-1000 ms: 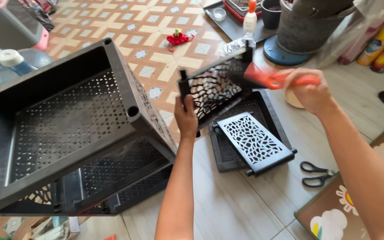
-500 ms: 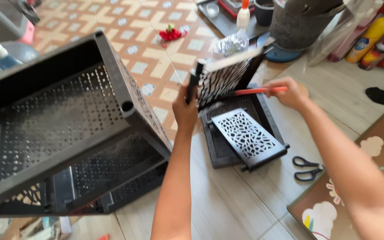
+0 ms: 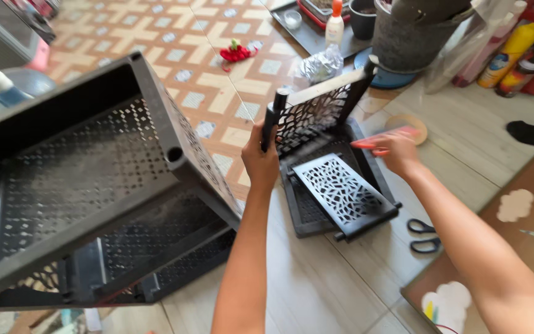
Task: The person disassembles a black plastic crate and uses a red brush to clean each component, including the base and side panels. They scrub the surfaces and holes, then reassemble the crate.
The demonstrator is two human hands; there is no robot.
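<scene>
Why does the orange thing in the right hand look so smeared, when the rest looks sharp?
In the head view, motion blur streaks the orange-handled brush and the right hand; the left hand gripping the black lattice panel stays crisp, as do the scissors on the sunlit floor.

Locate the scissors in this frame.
Head view, lower right: the black scissors lie on the floor tiles, right of the loose perforated panel, beside the patterned mat.

Panel: we now hold it more upright, its black face toward us, where before it was tilted flat.
Right hand: we have dropped it lower, just beside the tray.
Brush: swept off the panel; now blurred, below its lower edge.
</scene>
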